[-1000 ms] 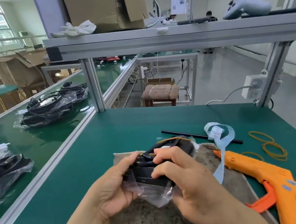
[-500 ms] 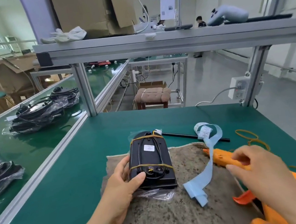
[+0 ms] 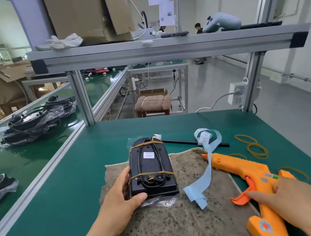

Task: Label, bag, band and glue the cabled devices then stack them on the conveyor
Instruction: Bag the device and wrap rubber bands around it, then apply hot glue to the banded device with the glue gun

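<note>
Device (image 3: 151, 171) against left fingers (image 3: 124, 176)

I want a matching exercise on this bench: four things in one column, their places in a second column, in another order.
Things: 1 device; 2 glue gun; 3 loose bands; 4 gloves.
Places: A on the top shelf; B gripped by the right hand; C held by the left hand, on the mat; D on the table, far right.
Pairs: 1-C; 2-B; 3-D; 4-A.
</note>
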The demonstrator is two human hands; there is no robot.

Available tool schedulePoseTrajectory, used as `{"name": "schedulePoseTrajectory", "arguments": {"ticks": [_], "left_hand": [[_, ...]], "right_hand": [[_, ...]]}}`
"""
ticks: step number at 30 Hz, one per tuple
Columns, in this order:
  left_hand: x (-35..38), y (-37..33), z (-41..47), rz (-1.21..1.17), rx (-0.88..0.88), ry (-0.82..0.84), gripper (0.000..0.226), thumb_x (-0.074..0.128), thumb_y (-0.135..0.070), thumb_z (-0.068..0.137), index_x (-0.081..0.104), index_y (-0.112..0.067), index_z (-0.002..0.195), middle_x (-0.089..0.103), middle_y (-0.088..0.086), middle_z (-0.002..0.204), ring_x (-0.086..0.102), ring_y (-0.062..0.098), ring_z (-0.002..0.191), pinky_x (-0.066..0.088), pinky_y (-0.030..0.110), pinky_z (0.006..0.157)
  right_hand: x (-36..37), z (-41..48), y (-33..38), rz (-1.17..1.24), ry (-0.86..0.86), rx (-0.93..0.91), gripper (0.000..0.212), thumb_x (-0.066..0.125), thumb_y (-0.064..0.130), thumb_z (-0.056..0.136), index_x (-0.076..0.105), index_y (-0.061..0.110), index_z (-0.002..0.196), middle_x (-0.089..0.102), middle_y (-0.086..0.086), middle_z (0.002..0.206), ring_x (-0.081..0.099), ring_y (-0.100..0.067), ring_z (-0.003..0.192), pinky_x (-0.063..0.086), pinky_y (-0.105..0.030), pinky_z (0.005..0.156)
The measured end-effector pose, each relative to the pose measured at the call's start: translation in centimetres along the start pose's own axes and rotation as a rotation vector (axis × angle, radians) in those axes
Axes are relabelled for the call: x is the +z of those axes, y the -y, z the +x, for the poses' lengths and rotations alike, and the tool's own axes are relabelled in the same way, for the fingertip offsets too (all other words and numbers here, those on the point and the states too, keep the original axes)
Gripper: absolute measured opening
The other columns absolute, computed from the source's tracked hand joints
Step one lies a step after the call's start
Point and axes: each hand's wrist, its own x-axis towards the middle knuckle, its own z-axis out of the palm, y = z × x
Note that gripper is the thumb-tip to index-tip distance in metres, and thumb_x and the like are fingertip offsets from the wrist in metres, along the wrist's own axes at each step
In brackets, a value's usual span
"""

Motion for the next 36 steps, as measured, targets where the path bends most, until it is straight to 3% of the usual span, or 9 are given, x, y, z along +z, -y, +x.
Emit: {"name": "schedulePoseTrajectory", "arguments": {"ticks": [2,5,7,10,14,21,27,33,36], "left_hand": [[0.0,0.3,-0.3,-0.011,0.016,-0.011,0.085,0.075,0.001,0.082,0.033,-0.029,0.150,0.061,-0.031,0.124,0.057,-0.009,0.116,0.042,0.022,0.104],[0.0,0.5,-0.6,-0.015,0.023,-0.027,0.088,0.076,0.003,0.080,0.034,-0.030,0.150,0.062,-0.038,0.115,0.059,-0.008,0.112,0.043,0.024,0.103],[0.0,0.6,-0.6,-0.024,0.018,-0.031,0.089,0.077,0.002,0.079,0.035,-0.031,0.150,0.063,-0.035,0.116,0.060,-0.007,0.113,0.043,0.024,0.102],[0.0,0.8,-0.5,-0.022,0.008,-0.041,0.089,0.078,0.000,0.079,0.035,-0.032,0.150,0.062,-0.032,0.121,0.059,-0.008,0.113,0.043,0.022,0.101],[0.0,0.8,-0.5,-0.027,0.004,-0.045,0.090,0.078,0.000,0.079,0.034,-0.033,0.150,0.061,-0.029,0.125,0.058,-0.008,0.115,0.042,0.025,0.105],[0.0,0.8,-0.7,-0.029,0.007,-0.060,0.092,0.080,0.002,0.076,0.035,-0.032,0.149,0.062,-0.032,0.121,0.058,-0.008,0.115,0.044,0.021,0.102],[0.1,1.0,-0.6,0.062,0.020,-0.079,0.082,0.078,-0.013,0.082,0.035,-0.034,0.149,0.052,-0.016,0.141,0.051,-0.001,0.127,0.036,0.037,0.115],[0.0,1.0,-0.1,0.127,0.015,-0.072,0.077,0.075,-0.017,0.085,0.034,-0.041,0.146,0.047,-0.021,0.142,0.046,-0.005,0.130,0.032,0.035,0.117],[0.1,0.8,0.0,0.094,-0.010,-0.069,0.076,0.075,-0.010,0.085,0.038,-0.040,0.144,0.052,-0.028,0.132,0.051,-0.013,0.120,0.037,0.023,0.110]], "right_hand": [[0.3,0.1,-0.2,0.075,-0.027,0.032,0.062,0.067,0.071,0.075,0.050,0.015,0.054,0.049,0.001,0.055,0.047,-0.013,0.053,0.036,-0.030,0.051],[0.0,0.3,-0.5,0.289,0.012,0.105,0.050,0.075,0.056,0.077,0.076,0.008,0.093,0.066,-0.007,0.084,0.055,-0.017,0.073,0.043,-0.036,0.069],[-0.9,0.3,-0.7,0.606,0.131,0.192,0.039,0.083,0.037,0.074,0.075,0.008,0.099,0.068,-0.012,0.093,0.059,-0.024,0.078,0.043,-0.036,0.069],[-1.2,0.6,-0.8,1.076,0.385,0.261,0.040,0.077,0.023,0.055,0.067,0.000,0.085,0.062,-0.018,0.067,0.057,-0.028,0.052,0.046,-0.033,0.057],[-1.6,0.9,0.3,1.400,0.405,0.036,0.034,0.068,0.006,0.061,0.064,0.001,0.095,0.068,-0.016,0.067,0.067,-0.023,0.049,0.057,-0.030,0.047],[-4.3,0.7,3.2,1.002,0.317,-0.606,0.056,0.082,0.019,0.048,0.072,0.036,0.100,0.076,-0.007,0.106,0.073,-0.020,0.100,0.060,-0.038,0.078],[-5.0,1.6,2.5,0.636,0.292,-0.578,0.085,0.084,0.073,0.028,0.061,0.048,0.106,0.077,0.004,0.101,0.075,-0.018,0.094,0.058,-0.042,0.073],[-4.6,4.1,-1.5,0.609,0.071,-0.520,0.040,0.082,0.032,0.064,0.070,0.025,0.102,0.078,0.003,0.088,0.076,-0.022,0.084,0.062,-0.039,0.061],[-4.5,4.2,-1.6,0.896,0.255,-0.485,0.059,0.087,0.008,0.058,0.065,0.019,0.111,0.077,-0.012,0.100,0.072,-0.038,0.101,0.062,-0.043,0.064]]}}
